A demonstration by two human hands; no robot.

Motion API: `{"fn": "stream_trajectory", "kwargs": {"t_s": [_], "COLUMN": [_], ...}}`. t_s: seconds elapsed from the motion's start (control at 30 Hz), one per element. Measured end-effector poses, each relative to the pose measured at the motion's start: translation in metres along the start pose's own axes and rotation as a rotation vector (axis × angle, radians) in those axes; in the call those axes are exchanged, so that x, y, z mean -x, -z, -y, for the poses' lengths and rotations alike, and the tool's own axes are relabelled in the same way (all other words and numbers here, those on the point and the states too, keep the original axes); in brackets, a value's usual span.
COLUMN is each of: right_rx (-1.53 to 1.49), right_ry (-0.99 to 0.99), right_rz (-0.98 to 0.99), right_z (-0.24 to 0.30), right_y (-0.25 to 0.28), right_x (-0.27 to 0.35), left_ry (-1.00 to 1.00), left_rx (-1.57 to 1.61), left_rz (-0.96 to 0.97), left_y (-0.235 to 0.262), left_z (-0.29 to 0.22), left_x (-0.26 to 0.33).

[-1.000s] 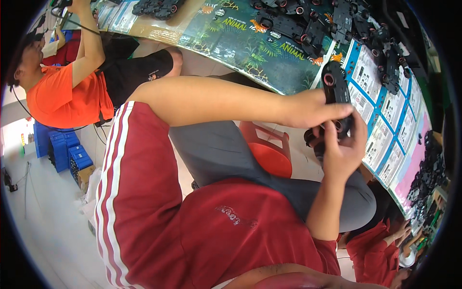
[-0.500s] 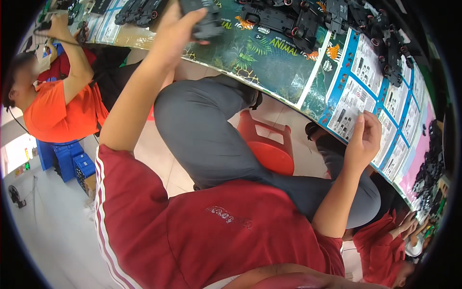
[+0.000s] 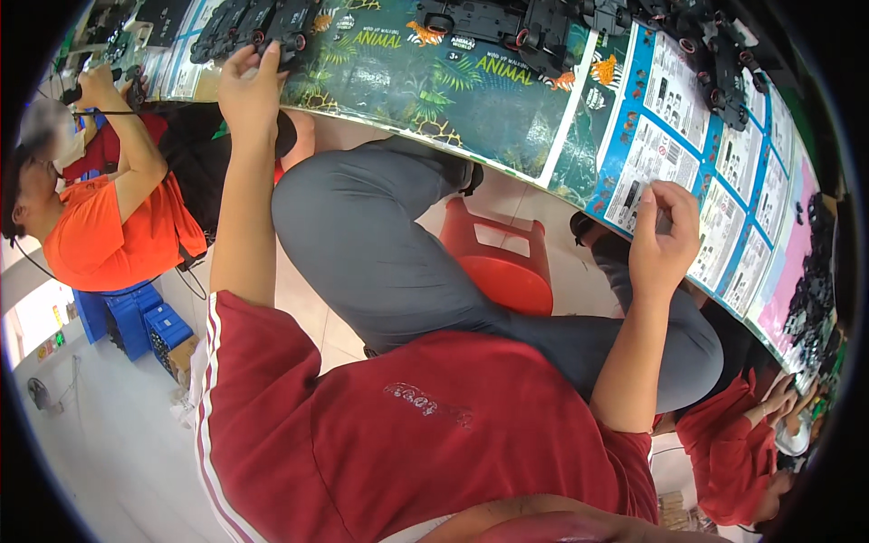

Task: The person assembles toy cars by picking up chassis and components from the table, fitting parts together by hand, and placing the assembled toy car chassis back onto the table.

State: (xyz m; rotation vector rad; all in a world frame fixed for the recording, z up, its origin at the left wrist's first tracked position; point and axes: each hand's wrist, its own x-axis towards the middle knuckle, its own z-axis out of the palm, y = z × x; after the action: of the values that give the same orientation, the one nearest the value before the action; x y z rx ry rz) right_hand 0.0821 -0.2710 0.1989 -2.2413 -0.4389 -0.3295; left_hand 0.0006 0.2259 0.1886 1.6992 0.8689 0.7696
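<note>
My left hand [image 3: 248, 94] is at the table's near edge on the left, fingertips beside the nearest of a row of black toy car chassis [image 3: 288, 25]. Its thumb and fingers are apart, with nothing seen between them. My right hand [image 3: 665, 233] hovers over the near edge on the right, beside the blue-and-white printed sheets [image 3: 654, 152]. Its fingers are loosely curled with the thumb apart, and nothing shows in it. More black car chassis [image 3: 489, 23] lie in a heap at the far middle and right of the table.
Green printed sheets [image 3: 453, 100] cover the middle of the table. Small black parts [image 3: 810, 303] are piled at the far right end. Below stands a red plastic stool [image 3: 502, 271]. A person in orange [image 3: 118, 226] works at left, another in red [image 3: 729, 443] at lower right.
The black car chassis that my left hand held now rests with the row at the left, and that hand has moved left and let go. My right hand has barely shifted.
</note>
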Motion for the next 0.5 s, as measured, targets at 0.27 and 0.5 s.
{"fn": "stream_trajectory", "kwargs": {"t_s": [0.27,0.5], "right_rx": [0.025,-0.001], "right_ry": [0.001,0.050], "right_rz": [0.007,0.003], "right_z": [0.002,-0.001], "right_y": [0.002,0.000], "right_x": [0.001,-0.001], "left_ry": [-0.590,-0.591], "left_rx": [-0.755,-0.586], "left_rz": [-0.212,0.314], "left_y": [0.006,-0.028], "left_z": [-0.007,-0.095], "left_x": [-0.011,0.058]}}
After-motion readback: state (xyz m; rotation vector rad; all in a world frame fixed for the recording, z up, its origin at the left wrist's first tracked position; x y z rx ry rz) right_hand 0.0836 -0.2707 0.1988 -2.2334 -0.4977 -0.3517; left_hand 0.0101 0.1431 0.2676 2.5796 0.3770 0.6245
